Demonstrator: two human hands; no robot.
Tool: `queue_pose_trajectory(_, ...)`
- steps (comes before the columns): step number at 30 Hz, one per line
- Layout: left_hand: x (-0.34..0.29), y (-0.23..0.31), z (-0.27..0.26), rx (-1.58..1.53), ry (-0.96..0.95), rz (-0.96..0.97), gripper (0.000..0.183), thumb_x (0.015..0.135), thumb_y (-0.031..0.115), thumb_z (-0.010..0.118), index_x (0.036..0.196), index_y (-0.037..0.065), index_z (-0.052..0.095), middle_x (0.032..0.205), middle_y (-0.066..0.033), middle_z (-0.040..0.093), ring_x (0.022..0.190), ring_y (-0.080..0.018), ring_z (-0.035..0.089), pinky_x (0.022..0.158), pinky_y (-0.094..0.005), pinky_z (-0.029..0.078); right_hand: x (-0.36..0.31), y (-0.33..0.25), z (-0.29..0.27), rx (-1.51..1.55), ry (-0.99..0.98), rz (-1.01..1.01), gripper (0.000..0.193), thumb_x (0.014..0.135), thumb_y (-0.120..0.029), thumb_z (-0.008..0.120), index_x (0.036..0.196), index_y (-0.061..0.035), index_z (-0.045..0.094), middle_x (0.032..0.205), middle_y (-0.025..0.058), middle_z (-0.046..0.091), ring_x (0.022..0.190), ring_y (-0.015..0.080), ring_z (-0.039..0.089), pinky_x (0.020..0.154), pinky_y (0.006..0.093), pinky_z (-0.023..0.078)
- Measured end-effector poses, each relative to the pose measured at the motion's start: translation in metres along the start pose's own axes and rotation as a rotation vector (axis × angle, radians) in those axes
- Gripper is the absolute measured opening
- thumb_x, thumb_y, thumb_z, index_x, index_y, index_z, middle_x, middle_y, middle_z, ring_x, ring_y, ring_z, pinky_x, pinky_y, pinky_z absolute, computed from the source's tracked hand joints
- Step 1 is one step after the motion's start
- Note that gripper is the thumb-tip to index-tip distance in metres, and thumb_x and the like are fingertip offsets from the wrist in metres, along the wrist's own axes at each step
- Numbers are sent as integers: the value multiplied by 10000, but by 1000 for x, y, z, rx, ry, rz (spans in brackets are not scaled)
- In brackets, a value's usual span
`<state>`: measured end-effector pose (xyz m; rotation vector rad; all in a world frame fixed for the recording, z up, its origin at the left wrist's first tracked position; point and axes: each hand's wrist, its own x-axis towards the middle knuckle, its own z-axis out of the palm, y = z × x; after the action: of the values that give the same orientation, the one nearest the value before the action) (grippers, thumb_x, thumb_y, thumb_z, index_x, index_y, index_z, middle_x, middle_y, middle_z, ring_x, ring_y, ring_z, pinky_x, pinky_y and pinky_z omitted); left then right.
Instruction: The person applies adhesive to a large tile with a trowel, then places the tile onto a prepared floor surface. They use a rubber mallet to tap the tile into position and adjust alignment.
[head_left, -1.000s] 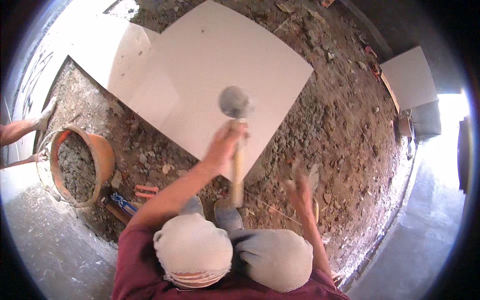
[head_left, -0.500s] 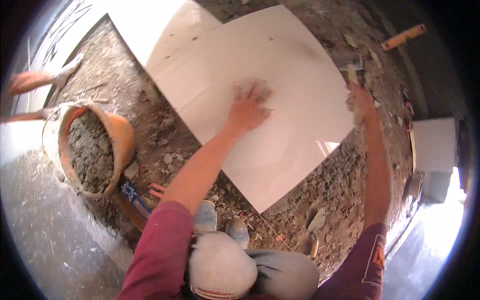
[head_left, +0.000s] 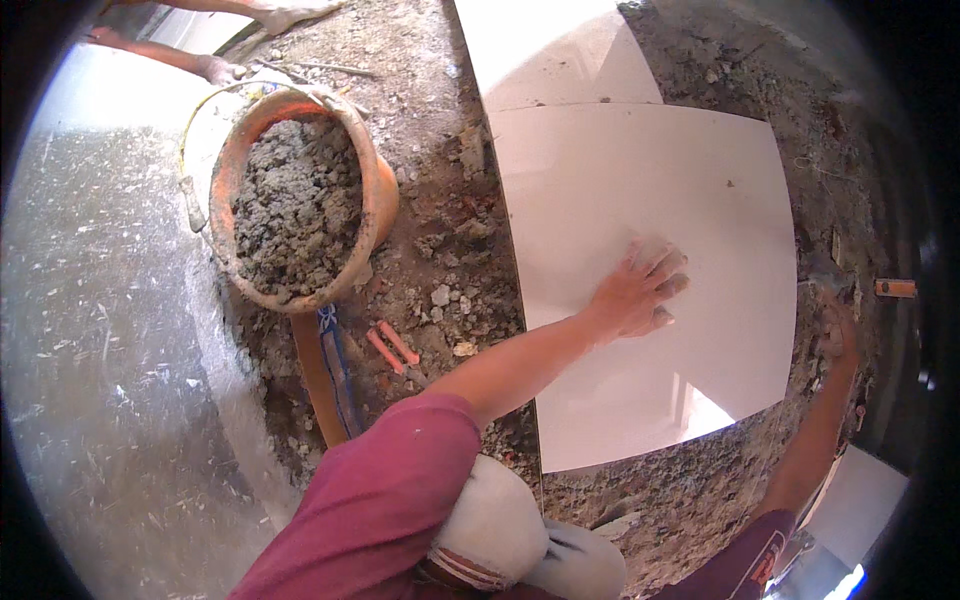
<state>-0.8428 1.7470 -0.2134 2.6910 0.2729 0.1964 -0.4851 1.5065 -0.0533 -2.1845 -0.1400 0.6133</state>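
Having let go of the mallet, we now press our left hand open and flat on the white tile, while our right hand rests at the tile's right edge, its grip unclear, so the tile seems bedded.

left hand flat, fingers spread | right hand outstretched, arm straight

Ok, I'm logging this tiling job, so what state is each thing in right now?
Large white tile: lying flat on the mortar bed, edge against the neighbouring tile.
Left hand: open, palm pressed flat on the large white tile.
Right hand: at the tile's right edge; grip too blurred to tell.
Orange bucket: upright, nearly full of grey mortar.
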Motion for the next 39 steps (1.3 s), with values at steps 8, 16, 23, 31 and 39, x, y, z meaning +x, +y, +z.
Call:
queue_pose_trajectory(8,-2,-1,6,-29,-13,11,641,1020,607,395,1568,276,410,1687,-1,251,1576,-276,134,1255,-643,18,7,-1,-5,-30,2,-33,427,1031,-291,579,1391,-65,530,740,7,561,600,84,550,515,258,483)
queue_pose_trajectory(16,-1,0,11,-14,19,16,654,1002,601,434,1564,267,413,1681,-16,263,1578,-277,124,1249,-652,21,13,-1,-12,-43,19,-50,443,1034,-281,575,1416,-69,500,739,5,553,592,83,538,505,262,478)
queue_pose_trajectory(23,-1,1,5,3,-41,21,655,1018,616,388,1575,270,396,1686,5,250,1579,-271,111,1257,-636,27,15,-13,-14,-69,22,-79,459,1037,-273,571,1438,-72,475,738,4,546,584,83,528,497,265,474)
queue_pose_trajectory(31,-1,0,3,-2,-19,6,638,1019,601,413,1567,274,413,1687,8,250,1578,-264,127,1254,-646,11,8,-16,2,-77,13,-74,479,1040,-263,567,1464,-76,445,737,2,538,576,82,516,487,269,469)
queue_pose_trajectory(39,-4,2,0,-31,-40,-27,642,1024,607,393,1580,288,387,1694,14,231,1581,-275,104,1251,-657,-7,18,-23,9,-84,1,-83,501,1042,-253,563,1489,-80,416,737,1,530,568,82,505,477,273,464)
